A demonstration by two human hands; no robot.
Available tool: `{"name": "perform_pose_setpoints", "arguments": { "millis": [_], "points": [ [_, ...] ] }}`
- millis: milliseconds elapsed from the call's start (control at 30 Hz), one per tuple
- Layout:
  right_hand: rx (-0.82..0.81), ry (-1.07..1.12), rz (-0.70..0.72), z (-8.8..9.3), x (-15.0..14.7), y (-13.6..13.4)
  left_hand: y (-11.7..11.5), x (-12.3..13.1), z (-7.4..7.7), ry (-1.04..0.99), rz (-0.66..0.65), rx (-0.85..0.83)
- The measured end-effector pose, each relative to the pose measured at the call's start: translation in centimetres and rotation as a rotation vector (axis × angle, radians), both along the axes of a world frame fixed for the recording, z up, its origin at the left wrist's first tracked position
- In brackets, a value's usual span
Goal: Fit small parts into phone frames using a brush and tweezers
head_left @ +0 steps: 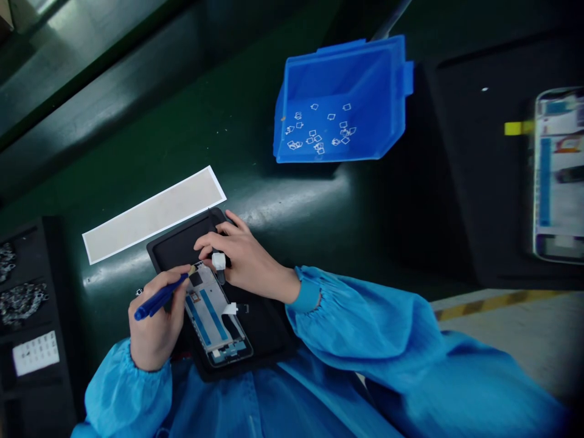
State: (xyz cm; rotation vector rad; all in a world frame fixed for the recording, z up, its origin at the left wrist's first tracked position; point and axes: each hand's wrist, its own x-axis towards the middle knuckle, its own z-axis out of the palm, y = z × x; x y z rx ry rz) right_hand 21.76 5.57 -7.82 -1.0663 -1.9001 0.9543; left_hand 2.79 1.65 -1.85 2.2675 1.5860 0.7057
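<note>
A phone frame with blue strips lies in a black tray in front of me. My left hand grips a blue pen-like tool, its pale tip at the top end of the frame. From the right, my right hand reaches over the same end with its fingers curled. Between these fingers sits a slim dark tool with a white block near its lower end; the fingers partly hide it. A white tab sticks out at the frame's right edge.
Behind the tray a pale rectangular sheet lies on the green table. A blue bin holds several small white frames. At right, another phone frame with yellow tape rests on black. A compartmented black tray with small metal parts stands left.
</note>
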Motion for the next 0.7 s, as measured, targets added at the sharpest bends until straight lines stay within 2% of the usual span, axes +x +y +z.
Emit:
{"name": "perform_pose_setpoints", "arguments": {
  "millis": [233, 700],
  "points": [
    [-0.005, -0.011, 0.007, 0.02, -0.02, 0.0, 0.11, 0.12, 0.0, -0.012, 0.03, 0.002],
    [-0.008, -0.004, 0.005, 0.02, -0.01, -0.04, 0.16, 0.15, 0.05, -0.017, -0.019, 0.014]
  ]
}}
